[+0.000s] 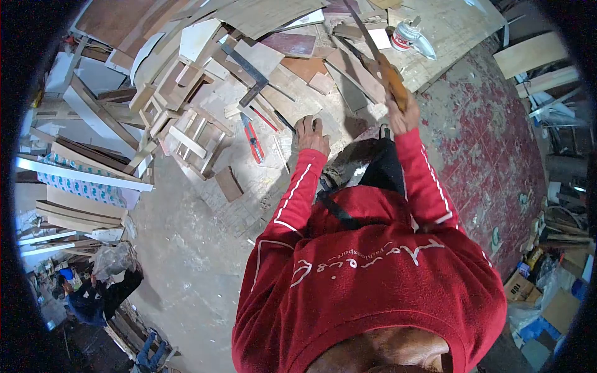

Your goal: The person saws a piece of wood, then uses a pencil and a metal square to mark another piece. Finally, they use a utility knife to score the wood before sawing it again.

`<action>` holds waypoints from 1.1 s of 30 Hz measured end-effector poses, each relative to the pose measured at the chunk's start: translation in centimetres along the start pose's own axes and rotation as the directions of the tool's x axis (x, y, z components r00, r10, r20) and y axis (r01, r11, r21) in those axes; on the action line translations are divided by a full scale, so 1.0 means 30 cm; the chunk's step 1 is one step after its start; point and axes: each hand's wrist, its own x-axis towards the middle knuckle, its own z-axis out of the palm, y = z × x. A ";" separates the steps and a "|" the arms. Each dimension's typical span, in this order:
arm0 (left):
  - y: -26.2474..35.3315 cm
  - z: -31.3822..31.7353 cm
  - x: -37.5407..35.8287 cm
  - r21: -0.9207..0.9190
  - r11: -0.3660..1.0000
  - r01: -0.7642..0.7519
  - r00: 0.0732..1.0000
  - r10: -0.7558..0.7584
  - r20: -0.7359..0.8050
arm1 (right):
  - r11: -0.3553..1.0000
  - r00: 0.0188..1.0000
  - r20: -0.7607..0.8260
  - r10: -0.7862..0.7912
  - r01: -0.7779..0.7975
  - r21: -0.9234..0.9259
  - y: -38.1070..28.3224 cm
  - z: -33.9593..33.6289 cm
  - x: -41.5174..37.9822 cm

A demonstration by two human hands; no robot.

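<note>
My right hand (405, 115) is closed round the orange-brown wooden handle of a saw (392, 84), whose long thin blade points up and away over the worktable. My left hand (312, 135) rests on the table with its fingers stretched over the pale surface. Just left of its fingertips lies a dark, thin tool (285, 120). Beside that are a red pencil-like stick (264, 118) and a red-handled cutter or pliers (253, 140). A dark try square (255, 81) lies further up, on some boards.
Small wooden frames (198, 140) stand on the left, near stacked boards (81, 214). A white tub (405, 36) with red lettering sits at the far right of the table. Another person (93, 295) is at lower left. A cardboard box (521, 288) lies at right.
</note>
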 end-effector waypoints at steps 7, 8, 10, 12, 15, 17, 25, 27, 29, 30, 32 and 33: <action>-0.001 -0.011 0.003 -0.014 1.000 0.028 0.999 -0.028 0.028 | 0.909 0.922 0.058 0.384 -0.388 0.155 -0.083 -0.281 -0.267; 0.004 -0.010 0.004 -0.024 0.999 0.034 0.999 -0.033 0.043 | 0.901 0.917 0.079 0.392 -0.400 0.168 -0.105 -0.306 -0.290; -0.003 0.003 0.009 -0.007 0.999 0.050 0.998 -0.050 0.023 | 0.895 0.913 0.114 0.392 -0.407 0.183 -0.110 -0.334 -0.309; -0.009 0.007 0.004 -0.056 0.998 0.040 0.999 -0.039 0.008 | 0.851 0.886 0.156 0.438 -0.464 0.246 -0.091 -0.351 -0.331; -0.027 0.002 0.007 -0.059 0.997 0.054 0.998 -0.055 -0.003 | 0.864 0.883 0.205 0.422 -0.460 0.204 -0.085 -0.377 -0.330; -0.040 0.007 -0.003 -0.075 0.996 0.056 0.998 -0.055 0.020 | 0.870 0.882 0.233 0.411 -0.455 0.189 -0.097 -0.403 -0.347; -0.048 0.006 -0.006 -0.044 0.999 0.007 1.000 -0.008 -0.020 | 0.820 0.788 0.347 0.509 -0.566 0.083 -0.184 -0.483 -0.448; -0.054 0.014 0.001 -0.017 1.000 -0.015 0.999 0.015 -0.031 | 0.820 0.788 0.340 0.513 -0.567 0.079 -0.201 -0.479 -0.467; -0.054 0.015 -0.011 -0.041 0.999 -0.002 1.000 0.002 -0.009 | 0.803 0.775 0.346 0.529 -0.589 0.092 -0.175 -0.492 -0.515; -0.050 0.010 0.001 -0.062 0.998 0.009 1.000 -0.010 -0.005 | 0.794 0.771 0.354 0.530 -0.597 0.113 -0.155 -0.490 -0.528; -0.050 0.013 0.014 -0.014 1.000 0.012 1.000 -0.011 0.015 | 0.824 0.804 0.346 0.483 -0.551 0.130 -0.119 -0.492 -0.550; -0.047 0.012 0.016 0.033 0.999 0.016 0.999 -0.017 0.045 | 0.810 0.788 0.359 0.501 -0.573 0.127 -0.130 -0.488 -0.550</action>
